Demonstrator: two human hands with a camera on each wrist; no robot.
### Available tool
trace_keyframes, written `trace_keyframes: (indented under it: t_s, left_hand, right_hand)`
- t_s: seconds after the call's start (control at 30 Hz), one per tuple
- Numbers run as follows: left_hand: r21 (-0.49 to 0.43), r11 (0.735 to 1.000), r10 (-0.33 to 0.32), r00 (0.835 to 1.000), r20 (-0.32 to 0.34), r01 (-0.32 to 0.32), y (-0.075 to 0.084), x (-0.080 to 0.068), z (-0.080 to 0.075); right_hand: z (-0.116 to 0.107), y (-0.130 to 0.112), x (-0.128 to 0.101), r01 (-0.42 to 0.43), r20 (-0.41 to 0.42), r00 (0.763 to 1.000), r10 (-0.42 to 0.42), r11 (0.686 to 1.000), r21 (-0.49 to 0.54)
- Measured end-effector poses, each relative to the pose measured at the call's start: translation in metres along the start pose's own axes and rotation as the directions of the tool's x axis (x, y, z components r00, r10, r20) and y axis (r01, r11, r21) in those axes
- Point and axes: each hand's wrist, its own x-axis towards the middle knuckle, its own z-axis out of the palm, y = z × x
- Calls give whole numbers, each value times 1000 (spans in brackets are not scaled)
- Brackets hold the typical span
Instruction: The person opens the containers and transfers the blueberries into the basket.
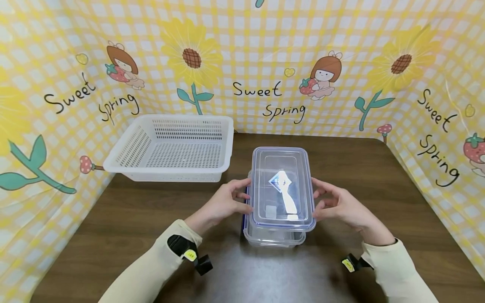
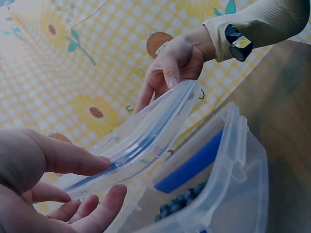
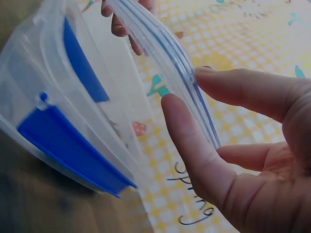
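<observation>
My left hand (image 1: 221, 204) and right hand (image 1: 346, 208) hold a clear rectangular lid (image 1: 278, 164) by its two long sides, thumb and fingers at its edge. The lid has a blue seal line round its rim and a label in the middle. Below it stands a clear plastic food container (image 1: 274, 239), its near end showing past the lid. In both wrist views a gap shows between lid and container. Blue latches (image 3: 75, 148) hang on the container's sides. Inside it, small dark blue round things (image 2: 179, 203) show in the left wrist view, largely hidden from the head view.
A white perforated basket (image 1: 168, 171) stands on the brown wooden table (image 1: 352, 158) at the back left. A yellow checked cloth (image 1: 246, 54) with printed flowers and words hangs round the back and sides.
</observation>
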Motion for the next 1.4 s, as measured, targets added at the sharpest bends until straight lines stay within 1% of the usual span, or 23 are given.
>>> trace_keyframes:
  t_s: [0.17,0.33,0.5,0.7,0.8,0.93,1.0,1.17,1.27,1.33,1.4]
  left_hand:
    - [52,996,68,998,-3,-68,10,11,9]
    - [57,994,90,996,5,-90,22,27,22]
    - [5,997,82,996,27,-82,30,43,37]
    - [-66,997,39,998,57,-35,40,61,59]
    - [-126,992,23,997,74,-13,43,71,72]
    - [-169,986,7,996,88,8,44,85,91]
    - [-171,985,-1,996,90,16,44,92,100]
    - [-187,979,-63,995,83,77,41,106,122]
    - [-193,975,-103,993,63,114,36,113,136]
    - [-188,974,-124,991,46,130,32,117,145]
    - [-179,974,-139,990,24,141,27,121,152]
  right_hand:
    - [-12,-5,-5,38,-30,999,-39,999,-22]
    - [-29,-10,-13,79,-57,995,-81,996,-32]
    - [-48,-10,-22,92,-73,993,-95,995,-41]
    - [-74,-5,-31,82,-89,993,-80,996,23]
    - [-87,-3,-37,66,-90,994,-62,997,42]
    - [-106,0,-44,58,-63,997,-53,995,78]
    - [-116,4,-47,60,-41,998,-56,994,91]
    - [-138,19,-53,59,49,996,-68,985,162]
    - [-150,31,-57,57,116,990,-84,974,218]
    - [-156,38,-61,51,140,986,-85,972,231]
    - [-161,45,-64,35,147,987,-70,974,225]
